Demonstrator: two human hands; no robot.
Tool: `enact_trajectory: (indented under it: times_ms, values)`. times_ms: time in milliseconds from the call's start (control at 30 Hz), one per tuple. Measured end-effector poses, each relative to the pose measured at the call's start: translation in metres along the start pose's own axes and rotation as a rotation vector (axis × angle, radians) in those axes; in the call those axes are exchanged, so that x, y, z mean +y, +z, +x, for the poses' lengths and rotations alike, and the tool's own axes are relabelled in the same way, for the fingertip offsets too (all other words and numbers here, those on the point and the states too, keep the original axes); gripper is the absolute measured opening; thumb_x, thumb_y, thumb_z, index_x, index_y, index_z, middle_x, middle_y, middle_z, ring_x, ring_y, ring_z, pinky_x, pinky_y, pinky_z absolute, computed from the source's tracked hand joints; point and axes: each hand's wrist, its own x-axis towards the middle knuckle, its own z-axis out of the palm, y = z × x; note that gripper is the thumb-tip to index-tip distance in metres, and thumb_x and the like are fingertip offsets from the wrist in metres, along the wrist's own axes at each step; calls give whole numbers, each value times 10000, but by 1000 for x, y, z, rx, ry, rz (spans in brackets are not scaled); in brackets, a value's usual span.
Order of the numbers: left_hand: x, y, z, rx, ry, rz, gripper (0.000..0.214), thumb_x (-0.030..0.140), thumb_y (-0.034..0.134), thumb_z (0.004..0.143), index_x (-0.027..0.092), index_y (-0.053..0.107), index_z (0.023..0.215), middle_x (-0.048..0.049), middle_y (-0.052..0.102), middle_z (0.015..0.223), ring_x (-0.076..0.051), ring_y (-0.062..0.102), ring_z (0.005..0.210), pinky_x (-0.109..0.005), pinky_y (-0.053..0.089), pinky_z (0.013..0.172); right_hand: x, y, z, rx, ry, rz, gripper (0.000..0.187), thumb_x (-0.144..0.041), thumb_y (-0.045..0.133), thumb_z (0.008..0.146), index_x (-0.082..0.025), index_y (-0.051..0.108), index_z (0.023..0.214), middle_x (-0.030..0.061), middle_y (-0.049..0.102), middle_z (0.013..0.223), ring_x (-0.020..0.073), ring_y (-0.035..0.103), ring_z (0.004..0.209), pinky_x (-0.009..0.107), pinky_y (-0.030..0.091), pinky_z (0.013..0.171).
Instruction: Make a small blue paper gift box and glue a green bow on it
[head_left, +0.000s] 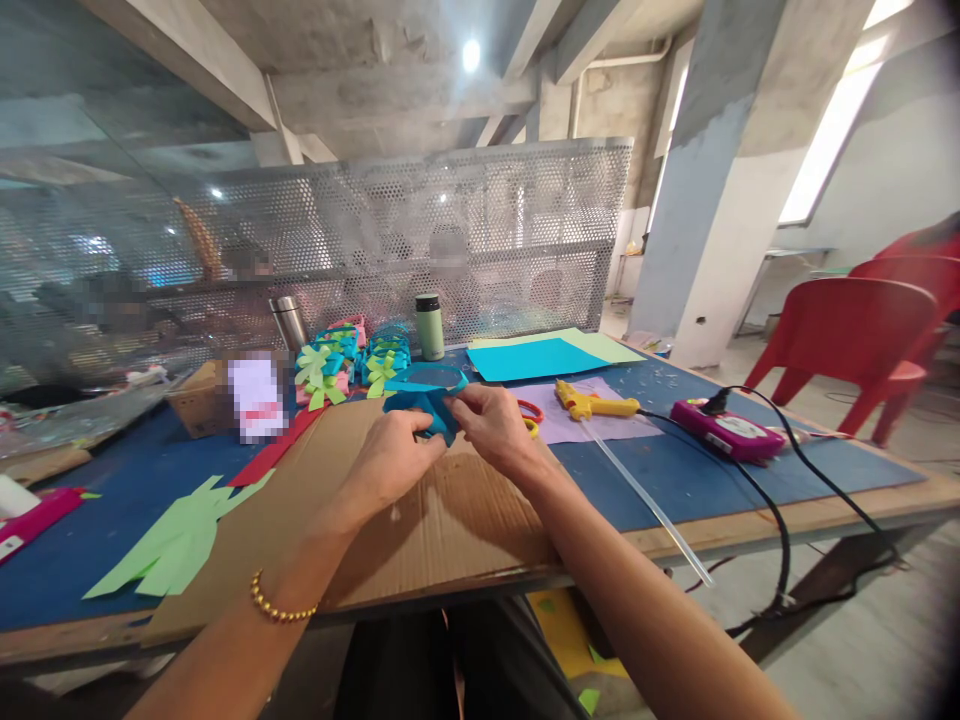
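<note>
Both hands work over a brown cardboard sheet (pixel 292 530) on the table. Between them is a blue paper piece (pixel 420 402), folded and shaped, with a thin rounded loop at its far side. My left hand (pixel 394 455) grips its near left edge, thumb and fingers closed. On the opposite edge, my right hand (pixel 495 430) pinches the paper with its fingertips. The fingers partly hide how the paper is folded. Just right of my right hand lie scissors with red and yellow handles (pixel 532 412), partly covered by it.
Blue paper pieces with green bows (pixel 337 360) stand at the back beside a green bottle (pixel 429 328). A yellow glue gun (pixel 592 402) with a clear glue stick lies right, corded to a magenta power strip (pixel 727 430). Green paper strips (pixel 176 535) lie left; blue sheets (pixel 532 358) behind.
</note>
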Motion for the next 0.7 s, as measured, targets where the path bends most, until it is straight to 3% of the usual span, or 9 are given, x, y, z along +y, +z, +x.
enact_trajectory:
  times_ms: [300, 700]
  values:
    - [4, 3, 1, 16, -31, 2, 192, 211, 599, 801, 207, 586, 609, 36, 497, 428, -142, 469, 487, -285, 278, 564, -1, -1, 0, -14, -57, -41, 356, -267, 549, 903, -206, 511, 554, -30, 510, 552, 120, 451, 551, 252, 274, 526]
    - [2, -1, 1, 37, 36, -11, 185, 236, 619, 861, 220, 712, 702, 33, 513, 423, -172, 529, 483, -289, 309, 576, 0, -1, 2, -57, -93, -2, 327, -286, 509, 872, -211, 491, 555, -11, 557, 593, 130, 488, 584, 251, 289, 541]
